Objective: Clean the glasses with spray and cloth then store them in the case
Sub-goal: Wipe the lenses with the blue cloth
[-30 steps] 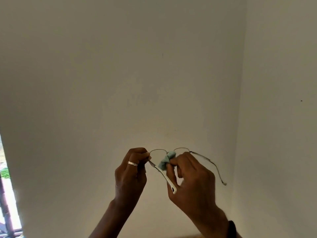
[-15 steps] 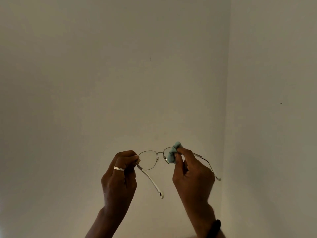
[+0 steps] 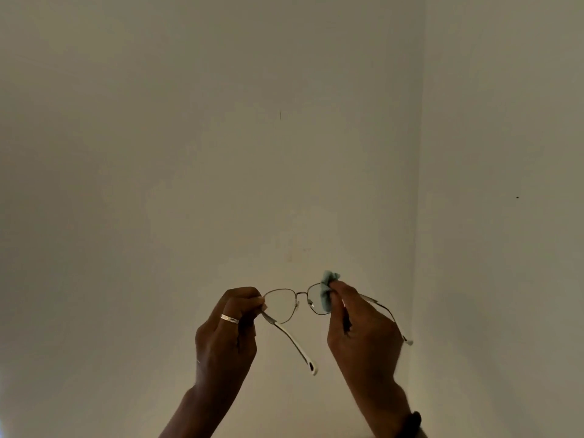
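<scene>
Thin metal-framed glasses point(image 3: 301, 294) with white temple tips are held up in the air in front of a bare wall. My left hand point(image 3: 226, 331), wearing a silver ring, pinches the frame at its left hinge. My right hand point(image 3: 363, 330) presses a small pale blue-green cloth point(image 3: 327, 295) over the right lens, thumb and fingers on either side of it. Both temples are unfolded and point toward me. The spray and the case are not in view.
A plain beige wall point(image 3: 221, 153) fills the view, meeting a second wall point(image 3: 505, 216) at a corner on the right. A dark band sits on my right wrist point(image 3: 410, 422).
The cloth has moved from near the bridge out onto the right lens. Both hands and the glasses shifted slightly left in view, and the window edge at lower left has left the frame.
</scene>
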